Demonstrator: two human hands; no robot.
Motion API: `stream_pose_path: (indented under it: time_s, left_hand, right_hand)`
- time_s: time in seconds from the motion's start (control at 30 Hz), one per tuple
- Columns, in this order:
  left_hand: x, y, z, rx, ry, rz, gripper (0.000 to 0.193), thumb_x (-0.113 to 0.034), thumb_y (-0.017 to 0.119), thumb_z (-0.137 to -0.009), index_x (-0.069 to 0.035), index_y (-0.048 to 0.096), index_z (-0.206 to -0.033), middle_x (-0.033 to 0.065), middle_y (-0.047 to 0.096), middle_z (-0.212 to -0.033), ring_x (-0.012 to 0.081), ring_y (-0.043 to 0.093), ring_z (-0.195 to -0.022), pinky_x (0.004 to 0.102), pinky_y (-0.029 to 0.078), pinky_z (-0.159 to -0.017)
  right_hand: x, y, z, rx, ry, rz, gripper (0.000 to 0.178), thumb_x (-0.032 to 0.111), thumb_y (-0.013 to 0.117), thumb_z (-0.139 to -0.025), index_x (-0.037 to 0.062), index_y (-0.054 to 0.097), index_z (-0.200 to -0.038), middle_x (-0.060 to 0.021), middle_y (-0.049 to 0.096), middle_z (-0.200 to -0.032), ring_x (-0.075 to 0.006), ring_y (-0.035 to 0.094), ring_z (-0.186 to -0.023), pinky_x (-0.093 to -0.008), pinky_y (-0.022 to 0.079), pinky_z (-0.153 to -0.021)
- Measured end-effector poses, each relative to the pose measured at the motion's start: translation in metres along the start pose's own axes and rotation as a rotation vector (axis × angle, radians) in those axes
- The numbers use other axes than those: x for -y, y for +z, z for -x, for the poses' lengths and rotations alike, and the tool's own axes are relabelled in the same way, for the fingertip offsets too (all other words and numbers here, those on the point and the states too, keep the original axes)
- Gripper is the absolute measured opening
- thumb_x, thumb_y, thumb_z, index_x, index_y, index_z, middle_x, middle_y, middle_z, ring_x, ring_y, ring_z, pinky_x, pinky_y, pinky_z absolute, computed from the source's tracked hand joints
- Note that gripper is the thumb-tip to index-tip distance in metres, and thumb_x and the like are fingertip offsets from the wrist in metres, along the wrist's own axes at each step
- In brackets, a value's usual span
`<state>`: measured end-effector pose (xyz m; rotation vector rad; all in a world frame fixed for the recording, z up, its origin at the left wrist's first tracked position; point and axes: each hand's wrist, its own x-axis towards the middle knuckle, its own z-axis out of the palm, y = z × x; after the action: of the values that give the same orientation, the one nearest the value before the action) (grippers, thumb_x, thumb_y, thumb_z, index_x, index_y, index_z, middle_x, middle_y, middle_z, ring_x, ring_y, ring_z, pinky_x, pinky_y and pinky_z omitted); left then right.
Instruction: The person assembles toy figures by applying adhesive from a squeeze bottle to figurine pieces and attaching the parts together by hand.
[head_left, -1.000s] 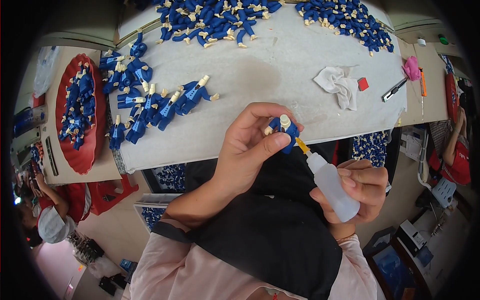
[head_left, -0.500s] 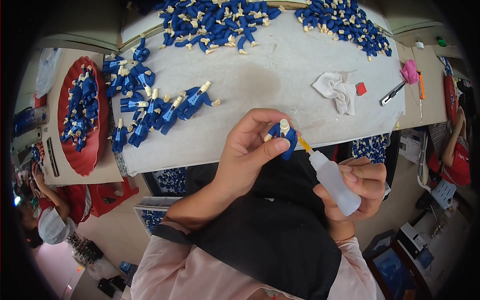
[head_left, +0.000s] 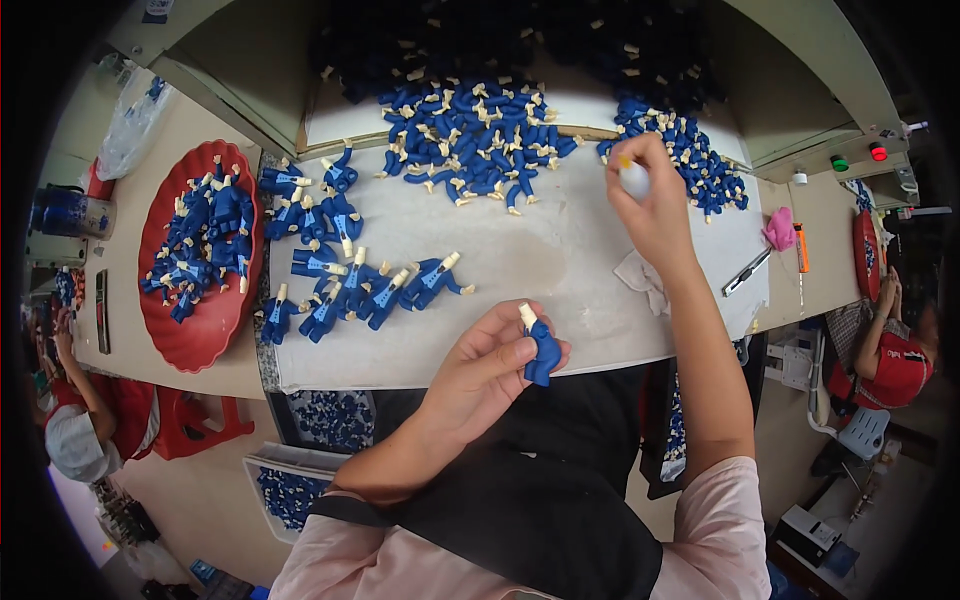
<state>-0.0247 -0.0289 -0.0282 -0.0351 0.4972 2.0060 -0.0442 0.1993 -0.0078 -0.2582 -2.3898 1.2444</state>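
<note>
My left hand (head_left: 483, 362) pinches a blue toy figure body (head_left: 542, 358) near the table's front edge. A cream neck peg sticks up from the body, and its front is turned partly away. Farther out, my right hand (head_left: 652, 195) wraps round a white squeeze bottle (head_left: 634, 182) with a yellow tip. That hand is raised by the left edge of a pile of small blue arms with cream hands (head_left: 708, 165). Whether its fingers touch any of the arms I cannot tell. Left of my left hand, several headless blue figures (head_left: 385, 300) lie on the white table covering (head_left: 500, 300).
A larger pile of blue arms (head_left: 470, 140) lies at the back middle. On the left is a red scalloped tray (head_left: 200, 345) full of figure parts. A white cloth (head_left: 640, 278), a cutter knife (head_left: 746, 272) and a pink wad (head_left: 779, 229) lie right. A co-worker (head_left: 890, 350) sits far right.
My right hand has carried the bottle away from the figure, forward to the right-hand pile of arms. My left hand keeps the figure, now turned and lower. The view has shifted.
</note>
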Motion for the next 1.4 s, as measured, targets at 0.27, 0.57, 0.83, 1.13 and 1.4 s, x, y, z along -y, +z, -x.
stream_pose_path:
  time_s: [0.27,0.57,0.83,1.13,1.4]
  left_hand:
    - [-0.017,-0.010,0.002,-0.011,0.090,0.039,0.029,-0.004,0.051,-0.081,-0.008,0.047,-0.109,0.0108,0.049,-0.101,0.0236,0.053,-0.094,0.0371,0.042,-0.087]
    - [-0.004,0.003,-0.010,-0.026,0.104,0.045,0.025,0.000,0.050,-0.081,-0.005,0.048,-0.105,0.0083,0.054,-0.097,0.0220,0.053,-0.097,0.0312,0.042,-0.085]
    - [0.025,0.022,-0.021,0.049,0.161,-0.298,0.025,0.004,0.055,-0.077,-0.002,0.047,-0.100,0.0093,0.053,-0.097,0.0158,0.052,-0.092,0.0270,0.043,-0.079]
    - [0.038,0.019,-0.022,0.181,0.324,-0.434,0.025,0.008,0.055,-0.075,0.000,0.048,-0.098,0.0109,0.050,-0.099,0.0170,0.050,-0.096,0.0278,0.041,-0.082]
    - [0.036,0.017,-0.020,0.161,0.384,-0.513,0.024,0.008,0.055,-0.075,0.001,0.050,-0.097,0.0109,0.049,-0.099,0.0170,0.050,-0.095,0.0280,0.041,-0.084]
  right_hand:
    - [-0.001,0.009,-0.032,0.192,-0.134,0.581,0.024,-0.001,0.063,-0.062,0.0024,0.057,-0.085,-0.0098,0.053,-0.087,-0.0269,0.055,-0.075,-0.0317,0.045,-0.067]
    - [0.042,-0.016,0.047,-0.003,0.214,-0.114,0.012,-0.001,0.062,-0.069,0.0006,0.058,-0.080,-0.0046,0.059,-0.076,-0.0112,0.054,-0.068,-0.0223,0.041,-0.060]
    - [0.082,-0.025,0.124,-0.131,0.273,-0.108,0.013,-0.006,0.061,-0.068,-0.0013,0.059,-0.081,-0.0073,0.059,-0.072,-0.0100,0.054,-0.063,-0.0189,0.040,-0.057]
    - [0.089,-0.020,0.134,-0.177,0.204,0.007,0.015,-0.007,0.063,-0.065,-0.0015,0.057,-0.077,-0.0086,0.058,-0.068,-0.0111,0.053,-0.055,-0.0203,0.041,-0.051]
    - [0.092,-0.013,0.134,-0.169,0.201,0.013,0.015,-0.008,0.062,-0.064,-0.0018,0.056,-0.077,-0.0094,0.056,-0.067,-0.0128,0.054,-0.056,-0.0209,0.041,-0.052]
